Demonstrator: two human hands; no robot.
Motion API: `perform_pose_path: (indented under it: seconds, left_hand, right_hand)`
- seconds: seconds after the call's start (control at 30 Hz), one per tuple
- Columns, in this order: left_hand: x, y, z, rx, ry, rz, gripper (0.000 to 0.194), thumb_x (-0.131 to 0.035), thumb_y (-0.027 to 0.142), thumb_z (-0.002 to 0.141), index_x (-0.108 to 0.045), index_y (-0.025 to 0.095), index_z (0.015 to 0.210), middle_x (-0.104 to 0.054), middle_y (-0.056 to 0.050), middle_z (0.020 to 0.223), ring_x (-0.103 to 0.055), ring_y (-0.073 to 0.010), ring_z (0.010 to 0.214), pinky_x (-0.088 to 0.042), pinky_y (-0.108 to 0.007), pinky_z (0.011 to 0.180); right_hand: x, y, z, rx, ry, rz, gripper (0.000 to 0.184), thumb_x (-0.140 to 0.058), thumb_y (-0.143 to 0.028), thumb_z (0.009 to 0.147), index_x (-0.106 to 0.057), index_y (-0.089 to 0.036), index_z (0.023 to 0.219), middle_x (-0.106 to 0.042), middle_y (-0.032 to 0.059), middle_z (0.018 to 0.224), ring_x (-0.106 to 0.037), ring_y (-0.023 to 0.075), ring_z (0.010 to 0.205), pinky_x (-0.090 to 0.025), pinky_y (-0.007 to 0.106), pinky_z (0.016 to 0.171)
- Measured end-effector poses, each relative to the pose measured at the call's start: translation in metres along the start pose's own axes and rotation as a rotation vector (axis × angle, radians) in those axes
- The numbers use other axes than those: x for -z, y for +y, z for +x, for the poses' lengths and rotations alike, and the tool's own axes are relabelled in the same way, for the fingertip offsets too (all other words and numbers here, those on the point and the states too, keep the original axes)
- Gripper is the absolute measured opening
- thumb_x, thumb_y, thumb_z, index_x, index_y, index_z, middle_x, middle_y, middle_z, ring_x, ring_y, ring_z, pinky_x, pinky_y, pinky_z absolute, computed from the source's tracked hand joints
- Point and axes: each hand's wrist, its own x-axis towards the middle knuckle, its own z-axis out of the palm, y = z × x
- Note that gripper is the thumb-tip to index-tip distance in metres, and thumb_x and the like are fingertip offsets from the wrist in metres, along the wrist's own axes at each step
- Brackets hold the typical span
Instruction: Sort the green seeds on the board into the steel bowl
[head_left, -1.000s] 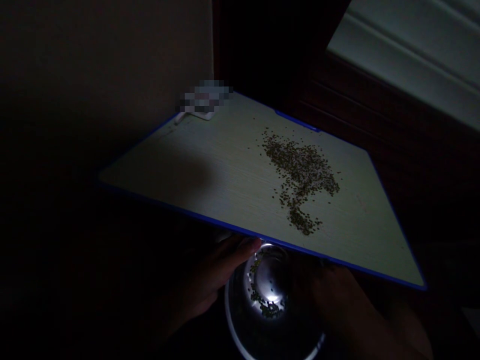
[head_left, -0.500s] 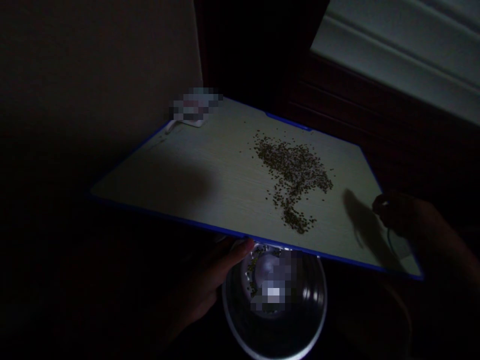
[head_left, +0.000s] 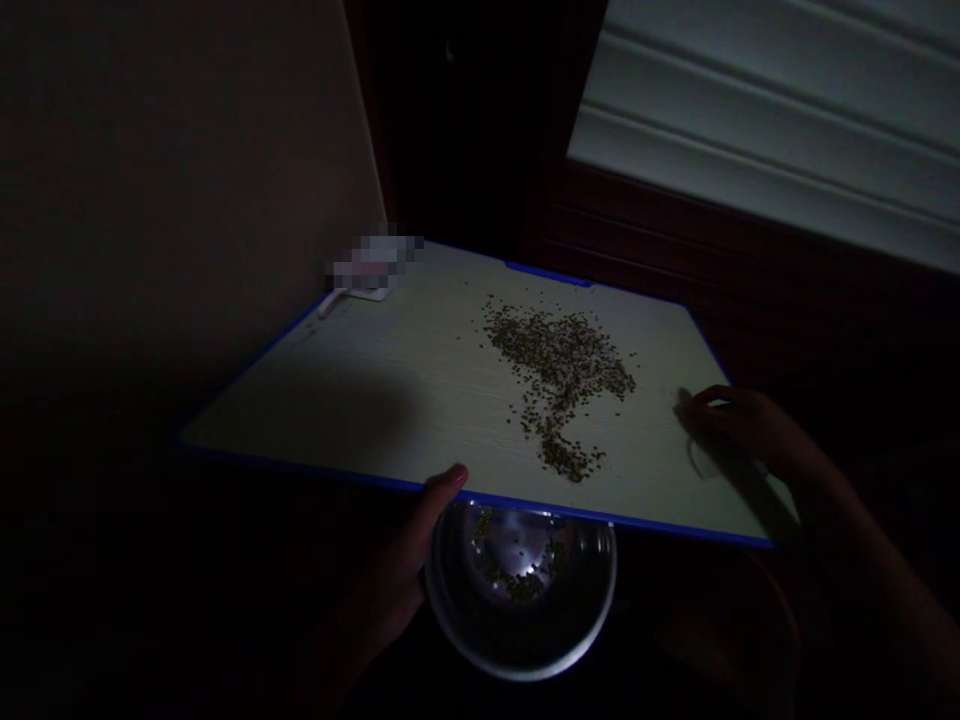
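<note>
The scene is very dark. A pale board with a blue rim (head_left: 390, 380) carries a scattered pile of small brown grains (head_left: 562, 375). Below its near edge sits a shiny metal bowl (head_left: 480, 640) with some grains in the bottom. My left hand (head_left: 397, 580) grips the bowl's left rim, thumb up against the board's edge. My right hand (head_left: 742, 420) rests on the board's right side, fingers curled, right of the grains; whether it holds anything is hidden in the dark.
A small white object (head_left: 360, 290), partly blurred, lies at the board's far left corner. A plain wall (head_left: 150, 180) stands to the left, and a pale ribbed panel (head_left: 750, 130) above dark wood fills the upper right.
My right hand came up from beside the bowl onto the board's right side and moved left toward the grains. The view shifted, so the board and bowl sit further left.
</note>
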Motion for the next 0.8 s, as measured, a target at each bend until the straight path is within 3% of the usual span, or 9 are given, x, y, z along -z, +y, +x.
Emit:
perform_pose_path:
  seconds: [0.07,0.17,0.37,0.5,0.6,0.8]
  left_hand:
    - [-0.001,-0.001,0.001,-0.052,0.058,0.026,0.041,-0.075,0.041,0.078,-0.069,0.019,0.111,-0.078,-0.006,0.107,-0.069,-0.0266,0.108,-0.05,-0.037,0.099]
    - [-0.004,-0.001,0.002,-0.116,0.056,0.04,0.042,-0.076,0.038,0.078,-0.069,0.019,0.114,-0.077,-0.006,0.11,-0.069,-0.0255,0.107,-0.052,-0.035,0.095]
    - [-0.007,0.001,0.002,-0.092,0.011,0.02,0.038,-0.075,0.038,0.079,-0.071,0.015,0.109,-0.077,-0.01,0.108,-0.07,-0.0264,0.104,-0.054,-0.034,0.091]
    - [-0.01,0.003,-0.003,-0.064,-0.012,-0.018,0.039,-0.075,0.036,0.079,-0.069,0.015,0.112,-0.078,-0.01,0.104,-0.073,-0.0249,0.097,-0.054,-0.033,0.09]
    - [-0.013,0.003,-0.006,-0.057,-0.021,-0.051,0.041,-0.076,0.035,0.078,-0.069,0.015,0.113,-0.079,-0.01,0.1,-0.073,-0.025,0.096,-0.055,-0.033,0.088]
    - [-0.013,-0.002,-0.003,-0.13,-0.028,-0.113,0.041,-0.078,0.032,0.077,-0.069,0.017,0.114,-0.077,-0.008,0.111,-0.069,-0.0232,0.107,-0.052,-0.03,0.094]
  right_hand:
    - [0.0,0.0,0.0,-0.017,-0.137,0.055,0.041,-0.071,-0.05,0.072,-0.076,-0.013,0.09,-0.068,0.0056,0.061,-0.055,0.0133,0.049,-0.039,0.024,0.048]
    - [0.002,0.001,-0.005,-0.039,-0.188,0.114,0.046,-0.063,-0.05,0.078,-0.074,-0.011,0.099,-0.067,0.0057,0.066,-0.054,0.0125,0.051,-0.039,0.024,0.049]
    - [0.002,-0.003,-0.022,-0.05,-0.082,0.173,0.044,-0.057,-0.049,0.081,-0.071,-0.012,0.099,-0.057,-0.0009,0.055,-0.044,0.0098,0.043,-0.032,0.022,0.043]
    - [-0.003,-0.016,-0.037,-0.029,0.018,0.222,0.049,-0.05,-0.061,0.085,-0.065,-0.015,0.084,-0.05,-0.0037,0.051,-0.04,0.0095,0.04,-0.029,0.022,0.04]
    - [-0.011,-0.035,-0.045,0.012,0.093,0.225,0.056,-0.046,-0.069,0.086,-0.055,-0.018,0.064,-0.046,-0.0031,0.049,-0.04,0.0098,0.041,-0.03,0.022,0.041]
    - [-0.042,-0.093,-0.04,0.114,0.188,0.16,0.066,-0.04,-0.075,0.086,-0.044,-0.019,0.051,-0.04,-0.0024,0.046,-0.036,0.0097,0.045,-0.026,0.024,0.045]
